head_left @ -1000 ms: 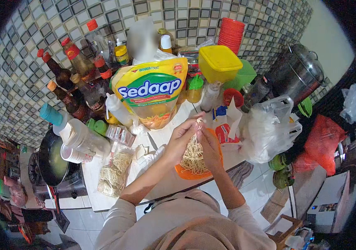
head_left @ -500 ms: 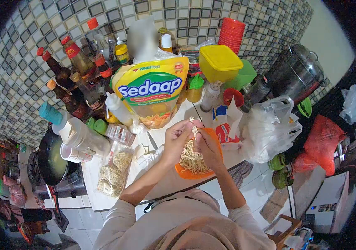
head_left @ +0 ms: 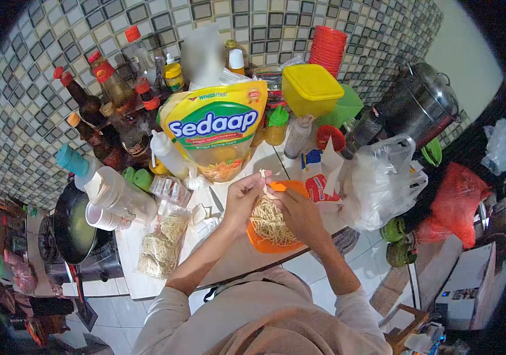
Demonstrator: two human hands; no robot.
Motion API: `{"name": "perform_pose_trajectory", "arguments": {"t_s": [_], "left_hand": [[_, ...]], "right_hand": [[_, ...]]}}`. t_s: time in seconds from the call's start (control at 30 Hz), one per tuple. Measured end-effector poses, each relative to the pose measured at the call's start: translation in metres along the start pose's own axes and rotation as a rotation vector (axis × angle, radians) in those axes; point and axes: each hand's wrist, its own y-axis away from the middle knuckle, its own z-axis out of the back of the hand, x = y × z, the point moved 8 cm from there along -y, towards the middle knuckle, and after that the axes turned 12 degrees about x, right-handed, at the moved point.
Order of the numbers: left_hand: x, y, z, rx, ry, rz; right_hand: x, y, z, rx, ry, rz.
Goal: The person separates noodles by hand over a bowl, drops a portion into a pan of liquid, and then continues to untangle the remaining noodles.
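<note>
Pale noodles lie heaped in an orange plastic container at the front of the table. Above its left side, my left hand is closed in a pinch on a small strand of noodles, whose end pokes up past the fingertips. My right hand is closed over the container, its fingertips on the lower part of the same noodles. Part of the container is hidden under the right hand.
A clear bag of noodles lies to the left, near a knife. Behind stand a Sedaap oil pouch and several sauce bottles. A wok is far left; a white plastic bag sits right.
Both hands have shifted slightly left and down with the noodles. The right hand now lies lower and flatter over the container, covering more of its right side.
</note>
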Motion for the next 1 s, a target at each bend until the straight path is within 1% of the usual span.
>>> {"name": "perform_pose_trajectory", "arguments": {"t_s": [0.03, 0.1, 0.13, 0.17, 0.2, 0.27, 0.33, 0.4, 0.47, 0.5, 0.57, 0.63, 0.7, 0.77, 0.8, 0.87, 0.9, 0.93, 0.97, 1.0], "left_hand": [[-0.001, 0.002, -0.002, -0.027, 0.012, 0.028], [0.001, 0.002, -0.002, -0.052, 0.025, 0.057], [-0.002, 0.0, -0.002, -0.024, -0.135, 0.022], [-0.004, -0.002, -0.003, 0.004, -0.295, -0.013], [-0.002, -0.002, -0.001, 0.003, -0.295, -0.013], [-0.006, -0.003, -0.004, 0.061, -0.432, -0.102], [-0.004, -0.003, -0.001, 0.066, -0.453, -0.103], [-0.004, -0.002, -0.001, 0.072, -0.474, -0.102], [-0.002, -0.002, -0.001, 0.084, -0.436, -0.041], [-0.002, -0.001, 0.001, 0.083, -0.436, -0.041], [0.0, 0.001, -0.007, 0.201, -0.546, -0.023], [-0.003, 0.004, -0.012, 0.228, -0.536, 0.01], [-0.001, 0.006, -0.014, 0.257, -0.525, 0.043], [0.01, 0.008, -0.01, 0.28, -0.47, 0.198], [0.008, 0.008, -0.01, 0.279, -0.469, 0.199], [0.011, 0.012, -0.02, 0.459, -0.469, 0.286], [0.013, 0.012, -0.018, 0.458, -0.468, 0.287], [0.02, 0.013, -0.017, 0.508, -0.444, 0.314], [0.025, 0.015, -0.018, 0.558, -0.419, 0.341], [0.027, 0.016, -0.017, 0.559, -0.419, 0.341]], "right_hand": [[-0.002, 0.0, 0.0, 0.0, 0.0, 0.0], [0.005, 0.002, 0.007, -0.109, 0.175, 0.119], [0.004, 0.001, 0.006, -0.109, 0.176, 0.119], [0.006, 0.002, 0.008, -0.143, 0.191, 0.168], [0.01, 0.004, 0.01, -0.176, 0.206, 0.217], [0.012, 0.005, 0.013, -0.169, 0.233, 0.237], [0.015, 0.007, 0.019, -0.161, 0.261, 0.256], [0.018, 0.009, 0.03, -0.205, 0.2, 0.299], [0.015, 0.009, 0.029, -0.207, 0.187, 0.328], [0.015, 0.01, 0.028, -0.211, 0.173, 0.354], [0.018, 0.01, 0.031, -0.203, 0.197, 0.391], [0.018, 0.01, 0.03, -0.194, 0.219, 0.43], [0.021, 0.012, 0.027, -0.197, 0.246, 0.545], [0.022, 0.012, 0.03, -0.156, 0.258, 0.565], [0.024, 0.012, 0.031, -0.116, 0.27, 0.584], [0.024, 0.011, 0.039, -0.109, 0.249, 0.584], [0.023, 0.01, 0.041, -0.102, 0.228, 0.583], [0.02, 0.009, 0.041, -0.101, 0.227, 0.582], [0.013, 0.007, 0.04, -0.073, 0.161, 0.564], [0.008, 0.005, 0.039, -0.046, 0.095, 0.545]]}}
